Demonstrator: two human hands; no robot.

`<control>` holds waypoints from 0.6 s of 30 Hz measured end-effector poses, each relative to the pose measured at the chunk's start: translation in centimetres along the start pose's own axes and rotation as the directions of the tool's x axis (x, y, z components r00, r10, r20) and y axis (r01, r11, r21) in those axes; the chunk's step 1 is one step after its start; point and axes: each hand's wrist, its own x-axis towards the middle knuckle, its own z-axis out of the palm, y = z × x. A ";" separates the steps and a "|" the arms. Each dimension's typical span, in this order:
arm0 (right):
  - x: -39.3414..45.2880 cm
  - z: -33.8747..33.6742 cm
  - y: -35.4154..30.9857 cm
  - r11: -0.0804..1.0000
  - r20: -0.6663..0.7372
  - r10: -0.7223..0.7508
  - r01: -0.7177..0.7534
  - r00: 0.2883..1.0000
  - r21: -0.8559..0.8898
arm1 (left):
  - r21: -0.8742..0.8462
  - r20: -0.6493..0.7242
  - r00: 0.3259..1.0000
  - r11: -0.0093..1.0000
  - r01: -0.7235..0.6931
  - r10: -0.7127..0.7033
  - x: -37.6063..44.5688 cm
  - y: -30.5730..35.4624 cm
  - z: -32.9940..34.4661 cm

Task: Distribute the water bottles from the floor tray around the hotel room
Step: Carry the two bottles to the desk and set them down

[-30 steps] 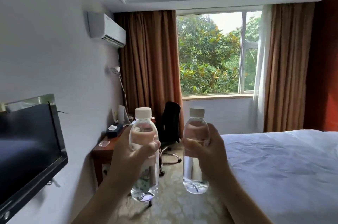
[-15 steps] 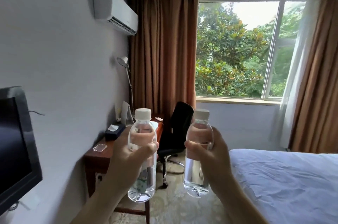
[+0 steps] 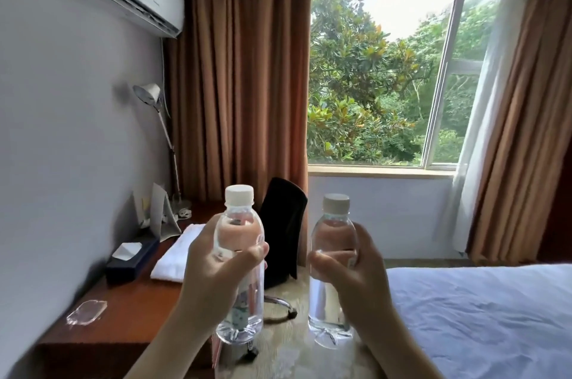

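While the person stands between the wooden desk and the bed, each hand carries one capped water bottle upright at chest height. The left hand wraps fingers and thumb round the mid-body of the left bottle; the right hand grips the right bottle likewise, thumb across the front. Both bottles hang in the air, touching neither desk nor bed, and stand apart from each other.

Both appear full, so each should feel moderately heavy for its size. The thin clear plastic walls will likely yield under a hard squeeze, and the smooth surface may slip if wet, though no moisture can be made out here. The waist, as held, is judged the surest hold.

On the desk lie a folded white towel, a tissue box, a card stand and a lamp; a black chair stands beyond.
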 end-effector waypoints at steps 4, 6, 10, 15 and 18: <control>7.5 -0.2 6.5 0.999 0.023 -0.023 0.025 0.999 -0.047 | 0.002 -0.037 0.999 0.999 0.035 -0.035 6.3 -5.9 2.5; 11.4 -0.2 10.7 0.999 0.054 -0.026 0.028 0.998 -0.027 | 0.019 -0.073 0.996 0.999 0.043 -0.042 9.2 -9.3 4.0; 18.6 1.8 17.3 0.999 0.159 -0.015 0.008 0.987 0.045 | 0.077 -0.166 0.984 0.994 0.074 -0.061 14.9 -14.6 5.6; 26.6 7.0 22.4 0.990 0.338 0.000 -0.049 0.941 0.136 | 0.202 -0.340 0.936 0.965 0.165 -0.089 20.5 -18.3 3.7; 29.5 10.6 24.9 0.983 0.413 0.019 -0.091 0.911 0.156 | 0.250 -0.454 0.888 0.945 0.211 -0.078 22.1 -20.0 1.4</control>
